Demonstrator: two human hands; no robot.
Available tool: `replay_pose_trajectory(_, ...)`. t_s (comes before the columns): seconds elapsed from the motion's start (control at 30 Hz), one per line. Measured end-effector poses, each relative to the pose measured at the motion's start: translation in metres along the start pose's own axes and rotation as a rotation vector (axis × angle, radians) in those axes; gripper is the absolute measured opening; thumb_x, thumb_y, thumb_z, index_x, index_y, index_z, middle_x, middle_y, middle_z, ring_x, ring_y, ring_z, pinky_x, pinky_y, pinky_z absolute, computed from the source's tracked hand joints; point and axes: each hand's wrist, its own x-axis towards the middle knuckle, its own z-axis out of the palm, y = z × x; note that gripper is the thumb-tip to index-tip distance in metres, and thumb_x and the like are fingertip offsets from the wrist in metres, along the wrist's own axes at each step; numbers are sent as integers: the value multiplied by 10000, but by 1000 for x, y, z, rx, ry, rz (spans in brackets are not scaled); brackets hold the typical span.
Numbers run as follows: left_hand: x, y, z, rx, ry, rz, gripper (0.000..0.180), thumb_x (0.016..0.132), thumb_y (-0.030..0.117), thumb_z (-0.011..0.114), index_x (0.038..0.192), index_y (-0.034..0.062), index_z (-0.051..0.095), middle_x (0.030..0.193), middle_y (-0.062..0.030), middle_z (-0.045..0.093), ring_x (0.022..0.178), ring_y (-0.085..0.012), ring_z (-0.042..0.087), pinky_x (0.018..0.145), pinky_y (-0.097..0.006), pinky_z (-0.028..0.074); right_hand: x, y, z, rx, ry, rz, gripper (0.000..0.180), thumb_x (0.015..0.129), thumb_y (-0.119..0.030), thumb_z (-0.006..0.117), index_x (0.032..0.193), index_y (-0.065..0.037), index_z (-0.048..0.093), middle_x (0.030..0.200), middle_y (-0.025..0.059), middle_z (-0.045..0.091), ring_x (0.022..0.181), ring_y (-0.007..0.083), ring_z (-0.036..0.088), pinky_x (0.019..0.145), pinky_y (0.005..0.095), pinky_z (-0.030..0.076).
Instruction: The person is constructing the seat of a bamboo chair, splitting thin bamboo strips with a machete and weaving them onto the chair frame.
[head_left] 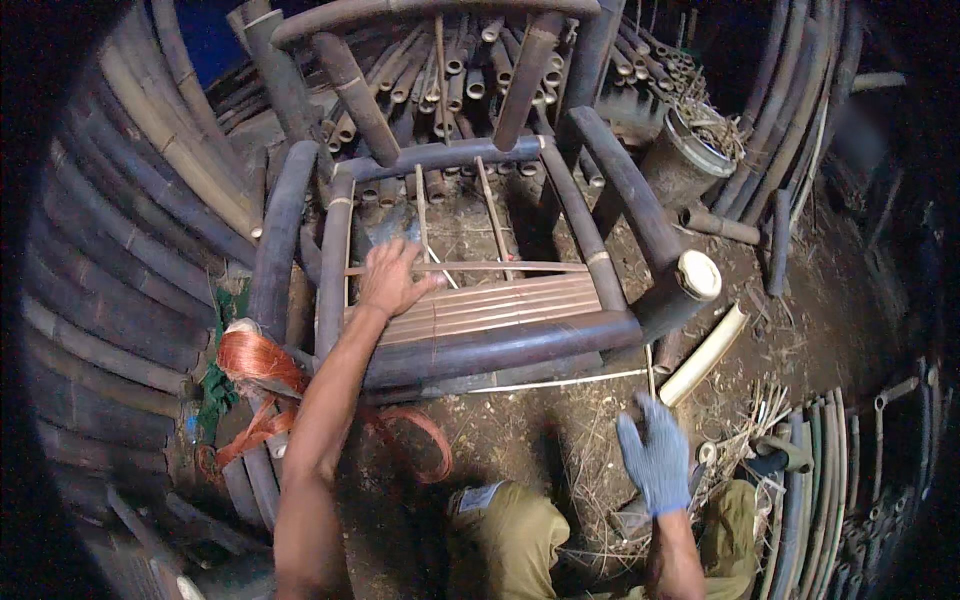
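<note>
A dark bamboo chair frame (470, 345) stands before me, its seat partly covered by a row of pale brown bamboo slats (500, 308). One separate bamboo slat (520, 267) crosses the frame beyond that row. My bare left hand (393, 280) is over this slat's left part, fingers bent down across it and thumb out to the right. Two thin bamboo strips (492, 210) run from the back rail toward the slats. My right hand (655, 455), in a grey-blue glove, is low beside my knee, fingers apart, just below the end of a thin stick (649, 370).
Reddish-orange cord (260, 360) hangs in a bundle at the chair's left. A split bamboo piece (705, 355) lies right of the chair. A bucket of shavings (690, 150) stands farther back. Bamboo poles (130, 260) stack along the left, with more poles (820, 490) at lower right.
</note>
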Motion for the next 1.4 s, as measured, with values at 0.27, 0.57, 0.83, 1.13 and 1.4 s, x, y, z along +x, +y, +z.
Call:
replay_pose_trajectory(0.27,38,43,0,119,207,-347,721,686,585,777,1177,82,621,1258,-128,505,1255,-310,410,1073,-595,240,153,-80,75,-210,60,-333,361,864,-392,649,938,-39,675,895,202,649,936,390,614,843,461,489)
replay_pose_trajectory(0.57,0,150,-29,-899,37,76,434,730,120,678,1154,36,641,1114,-188,641,1055,-337,625,962,-423,484,150,-129,-61,545,-498,-476,310,957,-301,615,966,3,679,845,23,649,796,124,586,740,325,509)
replay_pose_trajectory(0.83,69,78,16,-244,-668,7,246,808,69,578,1014,66,714,1052,-186,696,966,-304,672,853,-400,523,239,-86,34,-356,231,-318,149,876,-152,555,826,-95,683,817,182,686,760,381,683,658,498,540)
replay_pose_trajectory(1.13,90,52,107,-405,-822,177,406,902,251,502,1236,49,612,1184,-151,680,1081,-333,631,982,-429,467,287,-106,154,-354,-502,-501,219,797,-226,624,893,-81,757,941,193,709,816,343,712,715,448,556)
replay_pose_trajectory(1.4,90,84,85,-422,-784,7,211,818,149,649,972,34,736,935,-82,730,873,-235,653,823,-366,503,314,-62,167,-435,-673,-974,183,812,-172,596,749,-96,750,792,179,705,685,337,690,619,441,534)
